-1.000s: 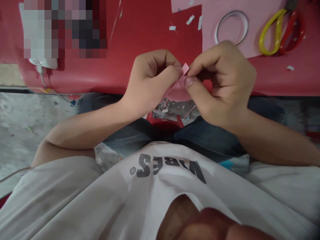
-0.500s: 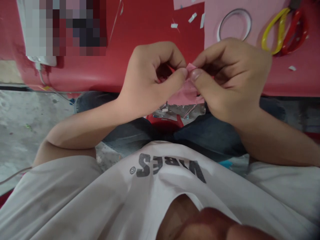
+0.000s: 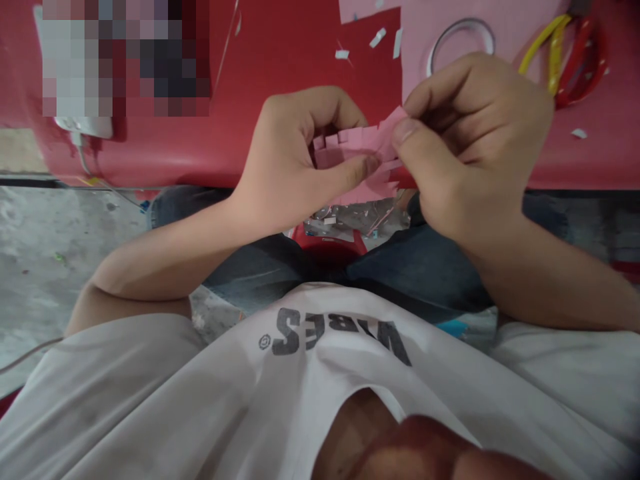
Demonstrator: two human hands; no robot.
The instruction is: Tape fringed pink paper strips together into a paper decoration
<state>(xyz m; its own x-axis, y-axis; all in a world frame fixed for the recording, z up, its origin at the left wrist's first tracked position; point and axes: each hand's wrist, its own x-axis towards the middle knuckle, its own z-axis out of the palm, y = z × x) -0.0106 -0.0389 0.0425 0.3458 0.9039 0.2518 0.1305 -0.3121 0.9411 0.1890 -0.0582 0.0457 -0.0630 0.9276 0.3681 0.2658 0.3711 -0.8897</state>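
Note:
Between my hands is a strip of pink paper (image 3: 360, 140) with a row of short cuts along its edge, like a fringe. My left hand (image 3: 300, 157) is closed on it, the thumb lying across the paper and the fingers curled behind. Thumb and forefinger of my right hand (image 3: 470, 140) pinch the strip's upper right end. More pink paper with a ragged edge (image 3: 373, 193) hangs below my left thumb; whether it is part of the same piece I cannot tell. My fingers hide some of the strip.
On the red table (image 3: 290, 40) lie small white scraps (image 3: 378, 37) and a pink sheet (image 3: 420, 33). A roll of tape (image 3: 463, 23) rests on that sheet, beside scissors with yellow and red handles (image 3: 554, 60). At the left a white charger (image 3: 93, 125) has a cable.
My right hand has moved slightly right and up, away from my left, with the strip's end. More of the fringed paper now shows between the hands.

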